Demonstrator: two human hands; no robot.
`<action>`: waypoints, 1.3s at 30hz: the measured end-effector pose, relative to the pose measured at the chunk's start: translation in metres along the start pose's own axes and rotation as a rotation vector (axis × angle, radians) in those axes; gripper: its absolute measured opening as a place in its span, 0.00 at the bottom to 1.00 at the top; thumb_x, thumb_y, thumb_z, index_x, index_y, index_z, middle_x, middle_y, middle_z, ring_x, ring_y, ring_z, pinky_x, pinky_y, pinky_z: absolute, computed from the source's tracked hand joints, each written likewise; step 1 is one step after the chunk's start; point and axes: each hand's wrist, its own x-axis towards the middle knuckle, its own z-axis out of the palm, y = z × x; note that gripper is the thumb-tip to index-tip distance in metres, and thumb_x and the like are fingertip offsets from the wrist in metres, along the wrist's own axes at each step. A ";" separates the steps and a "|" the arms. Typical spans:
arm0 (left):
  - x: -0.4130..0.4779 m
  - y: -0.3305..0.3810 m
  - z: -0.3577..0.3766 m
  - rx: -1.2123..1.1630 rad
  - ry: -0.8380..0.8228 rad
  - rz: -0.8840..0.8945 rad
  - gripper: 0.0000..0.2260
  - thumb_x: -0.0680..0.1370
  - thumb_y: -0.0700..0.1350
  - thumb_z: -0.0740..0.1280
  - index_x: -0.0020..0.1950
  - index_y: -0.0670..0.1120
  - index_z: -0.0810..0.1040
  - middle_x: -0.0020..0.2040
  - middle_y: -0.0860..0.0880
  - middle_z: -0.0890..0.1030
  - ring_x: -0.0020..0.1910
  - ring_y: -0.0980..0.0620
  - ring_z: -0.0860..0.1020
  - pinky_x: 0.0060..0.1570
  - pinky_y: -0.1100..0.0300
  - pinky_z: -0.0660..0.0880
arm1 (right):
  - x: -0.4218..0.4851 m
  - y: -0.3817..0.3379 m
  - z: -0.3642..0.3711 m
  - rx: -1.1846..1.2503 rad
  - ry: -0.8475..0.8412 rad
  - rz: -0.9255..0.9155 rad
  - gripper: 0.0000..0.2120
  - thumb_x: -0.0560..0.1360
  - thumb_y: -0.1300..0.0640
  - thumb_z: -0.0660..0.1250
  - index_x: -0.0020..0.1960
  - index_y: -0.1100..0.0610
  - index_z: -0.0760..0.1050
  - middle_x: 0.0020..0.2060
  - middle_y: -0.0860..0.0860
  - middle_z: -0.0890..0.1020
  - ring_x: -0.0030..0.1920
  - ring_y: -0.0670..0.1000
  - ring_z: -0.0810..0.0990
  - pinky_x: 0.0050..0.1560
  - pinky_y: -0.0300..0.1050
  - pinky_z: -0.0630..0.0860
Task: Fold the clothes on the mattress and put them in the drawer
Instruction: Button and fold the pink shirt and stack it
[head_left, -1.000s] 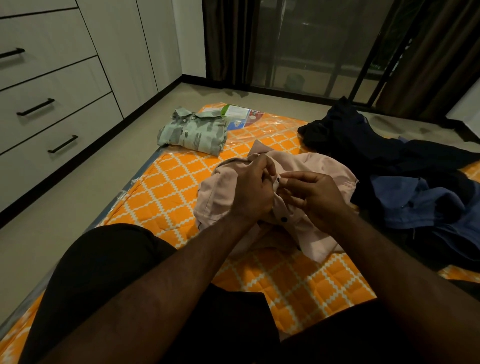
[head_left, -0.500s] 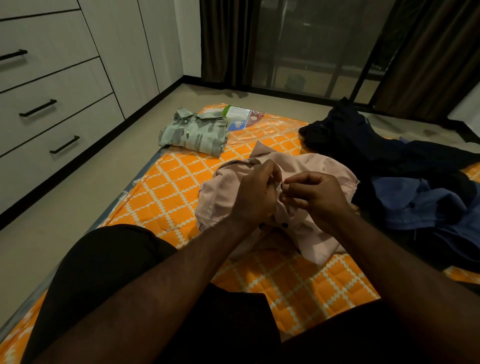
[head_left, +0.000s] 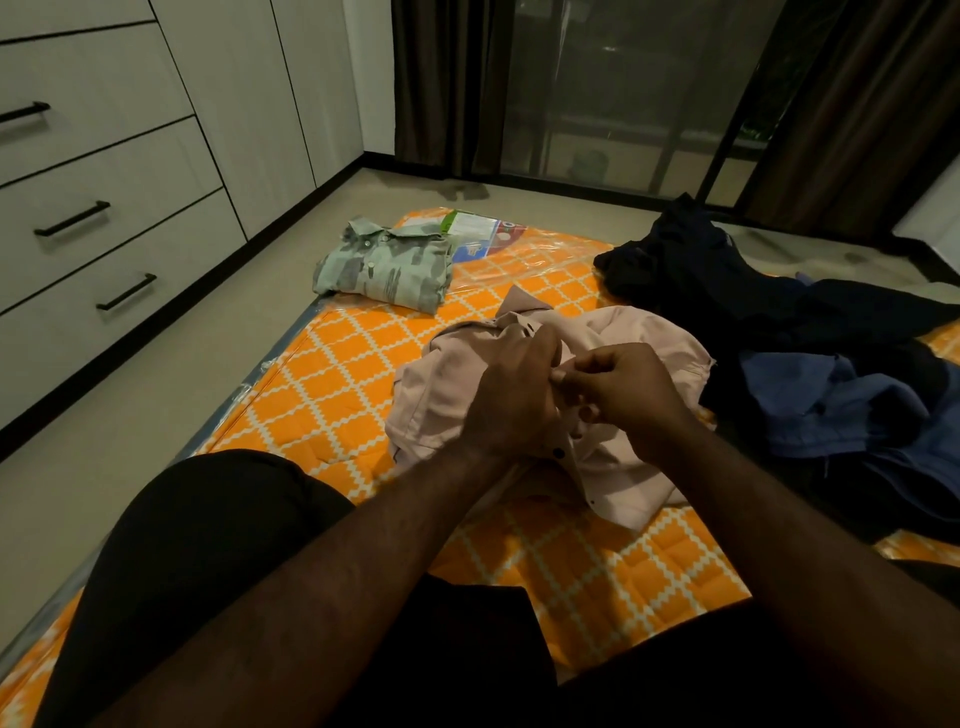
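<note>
A crumpled pale pink shirt (head_left: 649, 338) with dark buttons lies on the orange patterned mattress (head_left: 322, 384) in front of me. My left hand (head_left: 511, 395) grips the shirt's front edge near the collar. My right hand (head_left: 623, 389) pinches the same edge right beside it, fingertips nearly touching the left hand. A folded green camouflage shirt (head_left: 384, 267) rests at the mattress's far left corner. The white drawers (head_left: 104, 218) with black handles stand shut along the left wall.
A heap of dark navy and black clothes (head_left: 727, 280) and a blue garment (head_left: 831, 410) cover the right side of the mattress. My knees in black shorts (head_left: 208, 540) are in the foreground. Beige floor (head_left: 156, 374) separates mattress and drawers. Curtains and a glass door stand behind.
Both hands stay on the pink shirt's buttoned edge; the fingers have shifted slightly closer together. The clothes around have not moved.
</note>
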 end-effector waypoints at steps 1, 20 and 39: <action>0.000 0.001 0.000 0.012 -0.006 0.037 0.09 0.71 0.52 0.54 0.45 0.48 0.66 0.41 0.44 0.72 0.39 0.46 0.68 0.32 0.54 0.63 | 0.000 -0.001 -0.001 0.036 -0.026 0.057 0.04 0.77 0.62 0.73 0.46 0.60 0.86 0.39 0.56 0.86 0.36 0.50 0.84 0.33 0.40 0.78; 0.002 -0.011 -0.001 -0.224 -0.122 -0.072 0.07 0.80 0.35 0.65 0.47 0.43 0.68 0.37 0.47 0.73 0.33 0.55 0.70 0.32 0.60 0.66 | -0.003 -0.012 -0.024 0.449 -0.366 0.518 0.10 0.82 0.66 0.59 0.51 0.61 0.79 0.38 0.53 0.82 0.36 0.47 0.81 0.39 0.37 0.78; -0.007 -0.005 0.021 -0.239 0.171 -0.577 0.08 0.80 0.46 0.71 0.54 0.44 0.86 0.46 0.50 0.86 0.44 0.56 0.82 0.42 0.62 0.78 | -0.004 0.008 0.030 -0.355 0.257 -0.138 0.13 0.80 0.60 0.65 0.38 0.56 0.82 0.32 0.51 0.82 0.35 0.50 0.81 0.38 0.48 0.80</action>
